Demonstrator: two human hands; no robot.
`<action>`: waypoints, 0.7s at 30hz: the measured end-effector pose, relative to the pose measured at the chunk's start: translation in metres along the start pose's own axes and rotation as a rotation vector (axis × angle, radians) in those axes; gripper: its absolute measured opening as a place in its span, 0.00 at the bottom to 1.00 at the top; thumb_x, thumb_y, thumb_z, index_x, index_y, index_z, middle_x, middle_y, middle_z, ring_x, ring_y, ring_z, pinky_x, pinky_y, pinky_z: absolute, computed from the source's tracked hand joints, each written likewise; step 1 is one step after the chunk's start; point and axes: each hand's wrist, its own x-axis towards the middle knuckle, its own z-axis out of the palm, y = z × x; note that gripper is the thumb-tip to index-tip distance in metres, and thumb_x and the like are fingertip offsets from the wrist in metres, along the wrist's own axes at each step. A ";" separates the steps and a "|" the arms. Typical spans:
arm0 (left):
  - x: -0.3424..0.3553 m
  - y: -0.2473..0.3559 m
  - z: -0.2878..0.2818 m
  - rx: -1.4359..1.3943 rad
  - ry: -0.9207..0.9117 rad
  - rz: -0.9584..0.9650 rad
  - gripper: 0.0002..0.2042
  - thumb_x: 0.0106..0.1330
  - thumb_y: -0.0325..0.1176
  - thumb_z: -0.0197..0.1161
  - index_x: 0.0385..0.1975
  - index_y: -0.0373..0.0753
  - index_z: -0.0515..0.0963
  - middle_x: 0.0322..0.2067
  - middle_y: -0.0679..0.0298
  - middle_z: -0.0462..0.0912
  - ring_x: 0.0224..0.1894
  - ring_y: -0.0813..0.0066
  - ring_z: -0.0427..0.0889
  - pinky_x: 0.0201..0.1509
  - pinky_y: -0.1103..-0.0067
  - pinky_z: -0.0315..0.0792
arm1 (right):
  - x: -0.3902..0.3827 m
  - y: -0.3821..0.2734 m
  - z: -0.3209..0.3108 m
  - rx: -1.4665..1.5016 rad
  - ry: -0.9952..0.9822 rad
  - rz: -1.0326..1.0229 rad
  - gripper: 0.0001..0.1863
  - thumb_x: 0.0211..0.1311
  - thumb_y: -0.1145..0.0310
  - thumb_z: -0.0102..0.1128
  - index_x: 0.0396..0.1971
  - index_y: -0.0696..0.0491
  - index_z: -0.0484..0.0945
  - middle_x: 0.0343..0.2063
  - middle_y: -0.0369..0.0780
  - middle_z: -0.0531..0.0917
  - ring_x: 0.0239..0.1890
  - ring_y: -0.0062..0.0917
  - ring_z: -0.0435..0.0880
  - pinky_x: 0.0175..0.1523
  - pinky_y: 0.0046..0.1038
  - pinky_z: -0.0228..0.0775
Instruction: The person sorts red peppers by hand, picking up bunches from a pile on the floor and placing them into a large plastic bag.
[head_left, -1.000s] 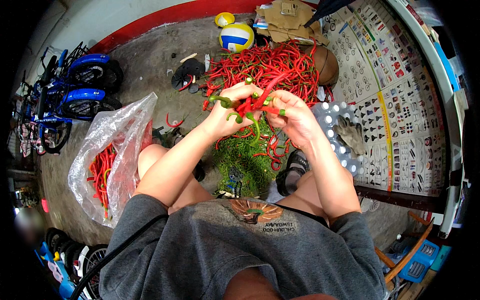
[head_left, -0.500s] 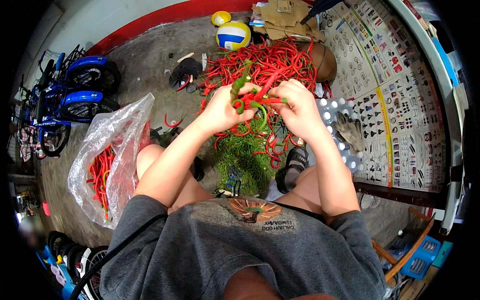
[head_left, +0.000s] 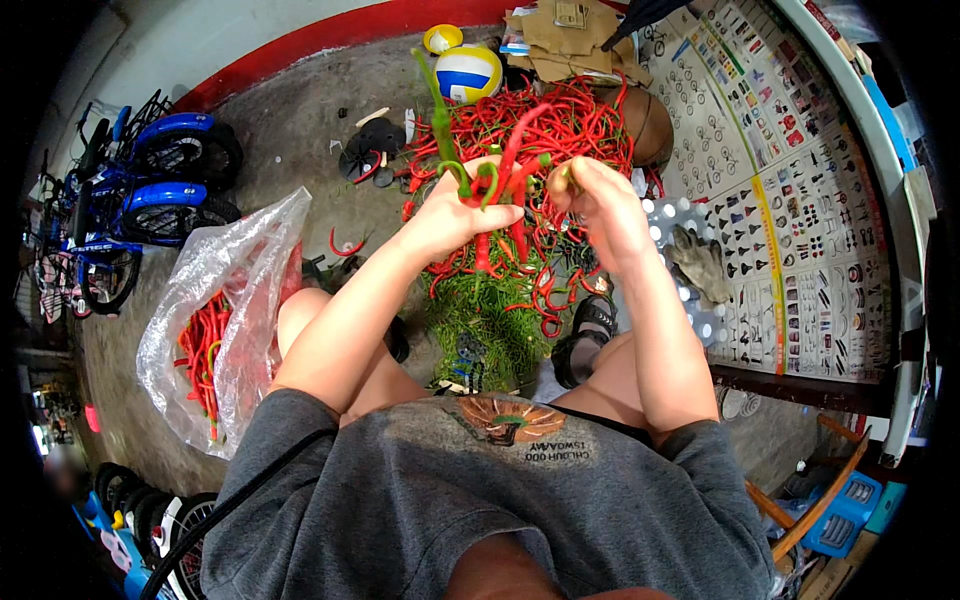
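My left hand (head_left: 445, 218) is closed round a bunch of chili peppers (head_left: 514, 145), mostly red, their curled green stems poking out over the fingers. A long green chili pepper (head_left: 441, 125) sticks up from the same grip. Just right of the bunch, my right hand (head_left: 608, 208) is pinched, with a small greenish chili stem (head_left: 572, 179) at its fingertips. Beyond both hands spreads a heap of red chili peppers (head_left: 575, 115) on the floor. Below them, between my legs, lies a pile of thin green stems (head_left: 480, 325) with some red peppers along its edge.
A clear plastic bag (head_left: 275, 225) holding red peppers stands by my left leg. On the right are packed bottles (head_left: 660, 215) with a grey glove (head_left: 700, 262) on top. A ball (head_left: 467, 74), cardboard (head_left: 570, 45) and blue bikes (head_left: 165, 165) stand farther off.
My right hand has drawn away to the right from the bunch, a small stem now at its fingertips. The peppers in my left hand have shifted and stand more upright.
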 end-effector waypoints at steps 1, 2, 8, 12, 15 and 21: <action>0.001 -0.002 0.000 0.001 -0.001 0.001 0.22 0.47 0.31 0.67 0.43 0.38 0.71 0.38 0.66 0.75 0.41 0.78 0.73 0.48 0.77 0.67 | 0.004 -0.003 -0.004 -0.474 0.122 -0.084 0.12 0.62 0.64 0.50 0.33 0.58 0.75 0.27 0.37 0.76 0.30 0.24 0.73 0.37 0.26 0.65; 0.002 -0.005 0.000 -0.104 -0.004 0.044 0.21 0.47 0.31 0.66 0.43 0.38 0.71 0.36 0.66 0.75 0.40 0.77 0.74 0.47 0.77 0.67 | 0.004 -0.006 -0.007 -1.140 0.244 -0.489 0.12 0.60 0.64 0.50 0.34 0.59 0.75 0.30 0.41 0.78 0.36 0.31 0.76 0.42 0.30 0.66; -0.002 0.001 -0.004 -0.505 -0.120 -0.017 0.19 0.47 0.30 0.65 0.40 0.39 0.69 0.34 0.64 0.74 0.40 0.75 0.72 0.49 0.78 0.64 | -0.005 -0.016 0.015 -0.747 0.030 -0.309 0.11 0.56 0.68 0.55 0.37 0.57 0.76 0.32 0.41 0.78 0.37 0.29 0.77 0.43 0.28 0.67; 0.000 -0.006 -0.004 -0.524 -0.141 -0.034 0.19 0.47 0.30 0.64 0.39 0.39 0.69 0.34 0.63 0.74 0.40 0.75 0.72 0.49 0.78 0.64 | -0.007 -0.012 0.022 -0.595 0.000 -0.235 0.09 0.55 0.71 0.57 0.36 0.58 0.76 0.29 0.39 0.77 0.32 0.24 0.77 0.37 0.24 0.68; 0.001 -0.007 -0.004 -0.535 -0.147 -0.075 0.18 0.47 0.30 0.64 0.38 0.38 0.69 0.34 0.63 0.74 0.40 0.74 0.72 0.49 0.78 0.64 | -0.005 -0.012 0.025 -0.694 -0.003 -0.301 0.08 0.53 0.74 0.57 0.33 0.59 0.77 0.27 0.40 0.77 0.29 0.26 0.77 0.35 0.25 0.68; 0.004 -0.010 0.000 -0.559 -0.307 -0.034 0.15 0.46 0.29 0.64 0.35 0.37 0.73 0.31 0.65 0.76 0.37 0.75 0.74 0.46 0.77 0.66 | -0.002 -0.008 0.025 -0.725 0.128 -0.375 0.04 0.50 0.77 0.58 0.27 0.59 0.78 0.23 0.40 0.77 0.26 0.27 0.77 0.32 0.26 0.67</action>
